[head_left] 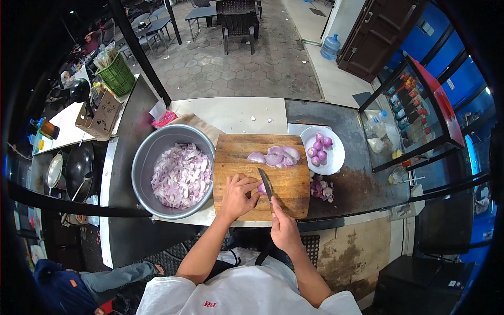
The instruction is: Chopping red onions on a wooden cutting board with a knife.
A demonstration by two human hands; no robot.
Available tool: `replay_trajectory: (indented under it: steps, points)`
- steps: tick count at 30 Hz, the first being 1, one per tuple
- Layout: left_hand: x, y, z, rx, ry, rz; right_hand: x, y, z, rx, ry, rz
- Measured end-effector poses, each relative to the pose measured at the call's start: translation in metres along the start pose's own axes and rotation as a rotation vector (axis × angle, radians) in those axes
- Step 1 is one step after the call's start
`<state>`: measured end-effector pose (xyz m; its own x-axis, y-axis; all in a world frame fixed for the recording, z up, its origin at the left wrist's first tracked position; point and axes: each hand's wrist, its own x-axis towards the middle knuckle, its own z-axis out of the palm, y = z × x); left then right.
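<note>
My left hand (239, 195) presses a small purple shallot (262, 188) onto the wooden cutting board (236, 151). In my right hand (282, 224) is a kitchen knife (266, 183), its blade beside my left fingertips and against the shallot. Farther up the board lie several flat shallot halves (274, 156), overlapping one another. To the left, a large grey metal pot (145, 157) holds a heap of sliced shallots (183, 177). A white plate (334, 159) on the right carries several whole peeled shallots (319, 149). The lower part of the held shallot is hidden by fingers and blade.
Beside the board's right edge sits a pile of shallots (322, 189) on the dark counter (354, 173). A pink tissue pack (163, 118) is behind the pot. A glass display case (417, 110) stands at right, a wok (80, 169) at left. Another person (67, 287) sits at lower left.
</note>
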<state>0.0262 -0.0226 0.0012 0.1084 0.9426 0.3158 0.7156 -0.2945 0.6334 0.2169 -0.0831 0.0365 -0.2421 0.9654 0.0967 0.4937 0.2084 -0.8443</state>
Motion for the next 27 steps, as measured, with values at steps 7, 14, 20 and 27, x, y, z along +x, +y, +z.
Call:
replay_trajectory:
  steps: [7,14,20,27]
  points:
    - [-0.001,0.001,0.0,-0.005,-0.003,-0.011,-0.005,0.005,0.008,-0.024,-0.037,0.07]
    - [-0.002,-0.001,0.003,0.013,-0.001,-0.019,-0.02,0.01,0.018,-0.053,-0.021,0.099]
    - [0.0,-0.002,0.003,-0.006,0.01,-0.021,-0.088,0.026,0.006,0.032,0.014,0.07]
    - [-0.001,-0.004,0.004,0.008,0.027,0.022,-0.075,0.025,-0.02,0.196,0.035,0.173]
